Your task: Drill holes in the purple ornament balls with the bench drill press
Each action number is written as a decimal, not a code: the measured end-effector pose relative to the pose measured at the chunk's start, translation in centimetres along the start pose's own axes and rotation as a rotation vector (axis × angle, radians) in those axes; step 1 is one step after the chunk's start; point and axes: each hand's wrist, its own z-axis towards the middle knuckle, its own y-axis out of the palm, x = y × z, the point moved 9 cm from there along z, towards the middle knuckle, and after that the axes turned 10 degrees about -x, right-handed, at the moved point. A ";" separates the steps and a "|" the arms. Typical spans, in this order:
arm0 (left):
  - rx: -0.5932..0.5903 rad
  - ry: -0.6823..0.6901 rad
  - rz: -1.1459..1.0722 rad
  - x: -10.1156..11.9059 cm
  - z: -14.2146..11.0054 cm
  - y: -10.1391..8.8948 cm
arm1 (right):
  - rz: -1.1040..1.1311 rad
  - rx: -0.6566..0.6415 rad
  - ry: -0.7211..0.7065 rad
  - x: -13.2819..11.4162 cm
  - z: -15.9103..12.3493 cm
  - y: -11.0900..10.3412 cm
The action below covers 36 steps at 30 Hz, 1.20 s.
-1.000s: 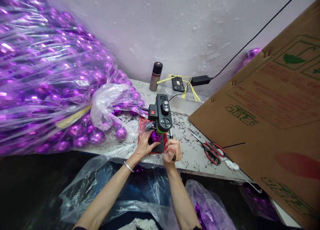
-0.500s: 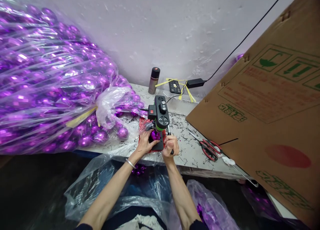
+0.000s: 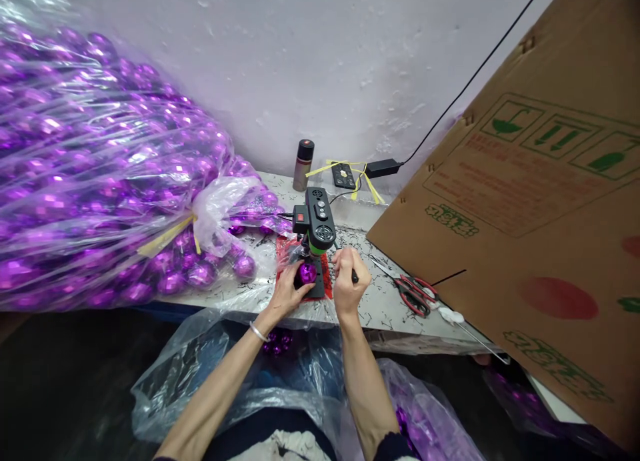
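A small black bench drill press [image 3: 319,221] with a green ring stands on the table. Under its head sits a shiny purple ball [image 3: 307,272], on the black base [image 3: 316,289]. My left hand [image 3: 289,289] holds the ball from its left side, thumb in front and fingers behind. On the right of the machine, my right hand [image 3: 349,279] is wrapped round the machine's black lever handle [image 3: 355,276], whose end pokes out of the fist. Red plastic [image 3: 327,281] lies beneath the base.
A big clear bag of purple balls [image 3: 125,174] fills the left. Red-handled scissors [image 3: 415,294] lie before a large cardboard box [image 3: 525,214] on the right. A spray can [image 3: 303,165] and a power adapter [image 3: 383,167] stand by the wall. Dark scraps litter the white table [image 3: 385,314].
My right hand has moved up and a little outward with the lever. More of the ball shows below the machine's head; my left hand stays on it. The view has shifted slightly.
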 end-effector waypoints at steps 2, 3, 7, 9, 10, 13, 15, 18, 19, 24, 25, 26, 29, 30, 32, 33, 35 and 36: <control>0.006 0.064 0.020 1.1 -2.7 -0.7 | -0.008 -0.014 0.004 -0.3 -0.1 -0.1; -0.009 0.101 0.050 1.6 -4.4 -1.0 | -0.015 -0.017 -0.011 -0.3 -0.3 -0.1; -0.123 0.235 0.201 3.0 -10.3 -1.3 | -0.010 -0.011 -0.079 0.3 -1.6 -0.1; -0.115 0.233 0.238 2.8 -10.8 -2.1 | 0.012 0.008 -0.088 0.7 -2.0 0.0; -0.086 0.214 0.250 2.6 -10.1 -3.0 | 0.024 0.019 -0.090 0.8 -2.0 0.0; 0.058 0.093 0.283 0.8 -5.2 -6.7 | 0.054 0.049 -0.100 0.8 -2.1 0.0; 0.123 -0.066 0.323 -1.4 -0.6 -9.3 | 0.050 0.047 -0.105 0.7 -2.0 0.0; 0.044 -0.337 0.422 -5.5 5.6 -11.2 | 0.020 0.028 -0.113 0.5 -2.0 0.0; 0.030 -0.371 0.426 -6.4 7.3 -11.5 | 0.010 0.023 -0.118 0.5 -2.0 -0.1; -0.004 -0.445 0.376 -8.7 11.5 -11.0 | -0.013 0.011 -0.136 0.4 -2.2 0.0; -0.008 -0.467 0.360 -9.0 11.7 -10.9 | -0.013 0.009 -0.136 0.5 -2.2 0.0; -0.013 -0.491 0.341 -9.2 11.8 -10.8 | -0.015 0.006 -0.134 0.5 -2.3 0.0; -0.027 -0.553 0.276 -9.6 11.5 -11.1 | -0.031 -0.007 -0.128 0.7 -2.3 0.2; -0.030 -0.564 0.250 -9.6 11.2 -11.4 | -0.040 -0.006 -0.129 0.7 -2.4 0.1; -0.038 -0.568 0.210 -9.3 10.4 -12.1 | -0.054 -0.002 -0.135 0.7 -2.4 0.1; -0.034 -0.561 0.178 -9.0 9.8 -12.5 | -0.055 -0.002 -0.138 0.6 -2.4 0.0; 0.019 -0.530 -0.032 -8.1 8.1 -13.4 | -0.046 -0.008 -0.143 0.5 -2.4 0.1; 0.063 -0.508 -0.215 -7.7 7.0 -13.7 | -0.038 -0.012 -0.144 0.4 -2.3 0.1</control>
